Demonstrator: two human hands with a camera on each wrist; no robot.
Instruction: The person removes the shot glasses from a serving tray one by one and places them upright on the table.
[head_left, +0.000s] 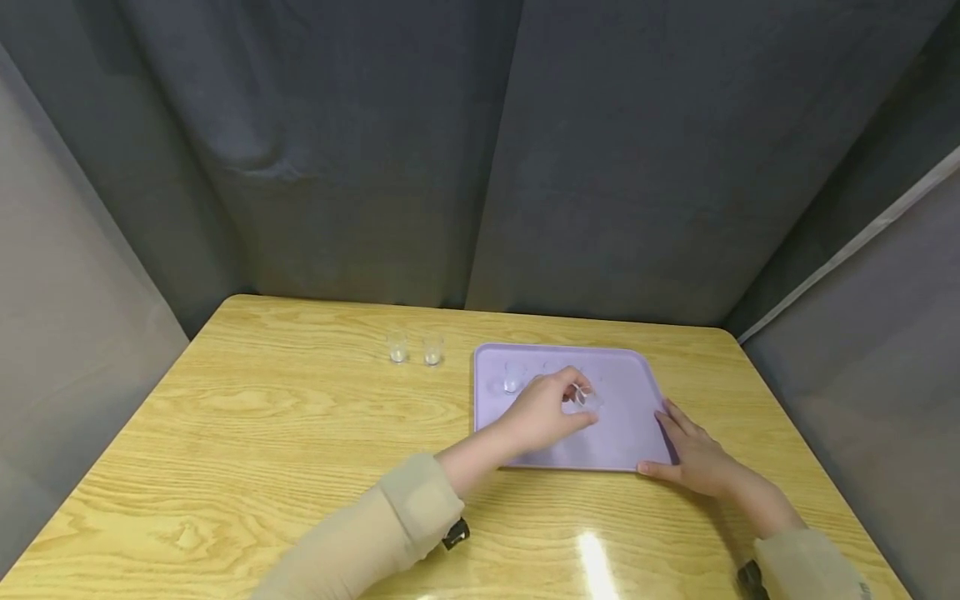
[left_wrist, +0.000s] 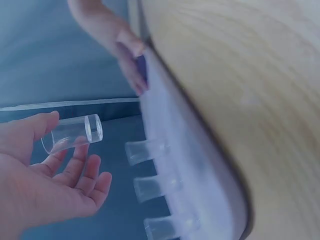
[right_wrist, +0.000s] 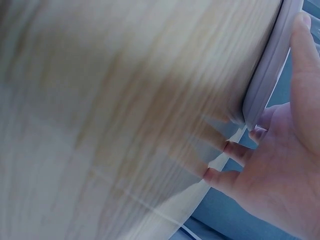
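A lavender tray [head_left: 611, 437] lies on the wooden table. My left hand [head_left: 581, 406] hovers over its middle and pinches a small clear cup [head_left: 587, 397] between thumb and fingertips. The left wrist view shows this cup [left_wrist: 72, 134] lying sideways against the thumb of the left hand [left_wrist: 75, 147]. Three more clear cups [left_wrist: 149, 187] stand on the tray [left_wrist: 170, 120] beside it. My right hand [head_left: 678, 442] rests with straight fingers on the tray's front right corner. In the right wrist view its fingertips [right_wrist: 257, 134] touch the tray rim [right_wrist: 272, 65].
Two small clear cups [head_left: 397, 348] [head_left: 432, 350] stand on the table [head_left: 262, 433] just left of the tray's far corner. Grey curtains close in the table at the back and on both sides.
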